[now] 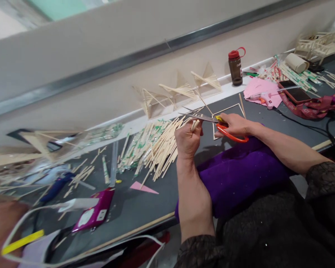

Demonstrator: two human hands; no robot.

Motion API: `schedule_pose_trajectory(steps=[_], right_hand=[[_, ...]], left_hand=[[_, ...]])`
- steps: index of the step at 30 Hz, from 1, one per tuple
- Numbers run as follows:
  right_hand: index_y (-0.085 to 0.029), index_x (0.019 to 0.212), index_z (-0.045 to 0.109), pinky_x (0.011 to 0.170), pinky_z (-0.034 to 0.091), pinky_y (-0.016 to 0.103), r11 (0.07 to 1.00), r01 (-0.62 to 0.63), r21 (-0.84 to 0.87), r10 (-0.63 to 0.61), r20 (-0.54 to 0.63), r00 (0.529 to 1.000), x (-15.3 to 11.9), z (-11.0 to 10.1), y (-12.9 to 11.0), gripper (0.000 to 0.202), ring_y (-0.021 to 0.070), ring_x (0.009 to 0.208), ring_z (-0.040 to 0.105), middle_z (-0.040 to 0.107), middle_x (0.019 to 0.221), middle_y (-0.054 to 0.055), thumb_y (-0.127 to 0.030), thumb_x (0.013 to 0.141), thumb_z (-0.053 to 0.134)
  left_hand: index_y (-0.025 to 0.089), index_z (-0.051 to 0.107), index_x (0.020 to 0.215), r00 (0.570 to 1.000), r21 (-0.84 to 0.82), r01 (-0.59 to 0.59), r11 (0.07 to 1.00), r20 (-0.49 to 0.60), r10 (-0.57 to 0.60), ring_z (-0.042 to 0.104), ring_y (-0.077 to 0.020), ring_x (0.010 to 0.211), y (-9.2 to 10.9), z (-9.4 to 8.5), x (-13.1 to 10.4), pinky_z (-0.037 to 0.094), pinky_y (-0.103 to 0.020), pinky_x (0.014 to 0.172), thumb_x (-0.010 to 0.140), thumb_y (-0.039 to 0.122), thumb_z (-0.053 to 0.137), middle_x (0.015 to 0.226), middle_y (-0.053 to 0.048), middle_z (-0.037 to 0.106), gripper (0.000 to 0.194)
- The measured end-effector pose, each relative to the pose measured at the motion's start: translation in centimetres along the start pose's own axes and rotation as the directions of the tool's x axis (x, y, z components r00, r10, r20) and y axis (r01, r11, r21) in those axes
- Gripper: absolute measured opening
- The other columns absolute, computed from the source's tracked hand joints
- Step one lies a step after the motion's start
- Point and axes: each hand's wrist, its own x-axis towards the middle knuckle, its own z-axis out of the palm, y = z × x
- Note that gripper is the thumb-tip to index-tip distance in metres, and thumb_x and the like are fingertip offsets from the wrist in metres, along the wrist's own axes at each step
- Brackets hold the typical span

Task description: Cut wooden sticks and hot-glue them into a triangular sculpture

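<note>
While I watch through the head camera, I see the right hand [234, 124] gripping orange-handled scissors [212, 119], their blades spread apart just beyond the left hand [188, 139], which is curled tight around short stick ends [195, 125]. Whether a blade touches those ends I can't quite tell from this angle, but I judge the cut unfinished. Some building looks done to me: three fanned stick structures [181, 90] stand along the wall, and a thin square frame [226, 109] lies on the table [145, 204] beyond the hands, partly hidden by them. Plenty of material seems left over, since a heap of bare sticks [164, 152] fans out to the left of the left hand, with wrapped sticks [136, 149] beside it. The glue gun [265, 97] rests on pink paper [252, 87] to the right, in neither hand.
</note>
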Motion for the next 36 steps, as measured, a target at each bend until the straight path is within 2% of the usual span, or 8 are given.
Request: schedule_pose_trajectory(steps=[7,12,18,27,33,36], right_hand=[[-0.02,0.101,0.055,0.065,0.035,0.028,0.998,-0.043,-0.036,0.043,-0.009,0.999,0.3,0.4,-0.1,0.029,0.0189,0.077,0.056,0.069,0.097,0.007,-0.035,0.078,0.066],[-0.02,0.1,0.056,0.065,0.035,0.028,0.999,-0.05,-0.02,0.049,-0.028,0.998,0.3,0.7,-0.2,0.024,0.0187,0.075,0.055,0.07,0.095,0.007,-0.033,0.081,0.062],[-0.019,0.102,0.06,0.068,0.037,0.029,0.994,-0.099,-0.046,0.098,-0.025,0.995,0.9,1.1,0.1,0.025,0.0221,0.082,0.06,0.071,0.099,0.009,-0.033,0.081,0.062],[-0.018,0.096,0.061,0.07,0.039,0.03,0.995,-0.079,-0.067,0.077,-0.033,0.997,1.4,1.4,0.4,0.019,0.0212,0.078,0.059,0.068,0.089,0.007,-0.032,0.083,0.063],[-0.017,0.086,0.061,0.073,0.04,0.03,0.995,-0.101,-0.026,0.096,-0.127,0.987,2.1,1.7,1.0,0.011,0.0198,0.08,0.056,0.063,0.084,0.004,-0.027,0.081,0.059],[-0.018,0.079,0.057,0.073,0.039,0.031,0.995,-0.093,0.045,0.101,-0.209,0.973,2.2,1.5,1.5,0.008,0.0182,0.079,0.053,0.058,0.079,0.002,-0.025,0.077,0.06]], left_hand=[[0.022,0.054,0.048,1.0,-0.022,-0.007,1.0,-0.011,0.007,0.051,-0.0111,0.048,-0.3,0.2,0.0,0.043,-0.026,0.058,0.093,0.04,0.056,0.049,0.0,0.055,0.049],[0.022,0.055,0.049,1.0,-0.02,0.013,1.0,-0.022,-0.013,0.051,-0.0113,0.05,-0.8,0.6,0.0,0.043,-0.027,0.06,0.093,0.034,0.056,0.049,0.001,0.054,0.045],[0.021,0.054,0.05,0.997,-0.033,0.071,0.997,0.014,-0.07,0.052,-0.0108,0.052,-1.6,1.1,0.1,0.046,-0.025,0.064,0.093,0.029,0.058,0.05,0.002,0.054,0.043],[0.024,0.056,0.053,0.997,-0.02,0.081,0.996,0.011,-0.081,0.054,-0.0119,0.052,-2.5,1.3,0.1,0.048,-0.028,0.064,0.093,0.033,0.058,0.05,0.001,0.057,0.042],[0.024,0.069,0.074,0.991,-0.092,0.134,0.987,0.037,-0.131,0.055,-0.0111,0.053,-2.2,1.5,0.3,0.048,-0.025,0.06,0.094,0.028,0.06,0.052,0.004,0.056,0.022],[0.022,0.071,0.08,0.984,-0.168,0.174,0.97,0.056,-0.167,0.053,-0.01,0.051,-1.5,1.7,0.2,0.045,-0.023,0.056,0.093,0.028,0.06,0.053,0.004,0.056,0.018]])
